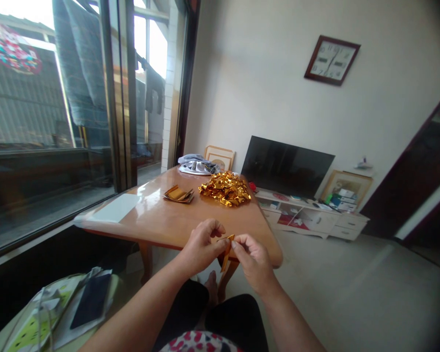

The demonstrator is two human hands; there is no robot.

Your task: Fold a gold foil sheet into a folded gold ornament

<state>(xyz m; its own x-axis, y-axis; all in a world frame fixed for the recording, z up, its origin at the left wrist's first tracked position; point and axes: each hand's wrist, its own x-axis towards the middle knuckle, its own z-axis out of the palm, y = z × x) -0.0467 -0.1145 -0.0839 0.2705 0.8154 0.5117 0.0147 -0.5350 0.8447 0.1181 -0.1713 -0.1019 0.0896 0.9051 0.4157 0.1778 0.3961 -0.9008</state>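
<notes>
Our left hand [203, 246] and right hand [252, 262] pinch 1 gold foil strip [226, 253] together near the table edge [132, 238].

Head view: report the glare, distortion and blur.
Head view: daylight blows out the window and glares on the table; wide-angle distortion bends the walls and darkens the corners; the left hand, right hand and gold foil strip look fairly sharp.

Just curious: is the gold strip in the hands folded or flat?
Folded: the gold strip bends where the left hand and right hand pinch it, one end hanging down.
</notes>
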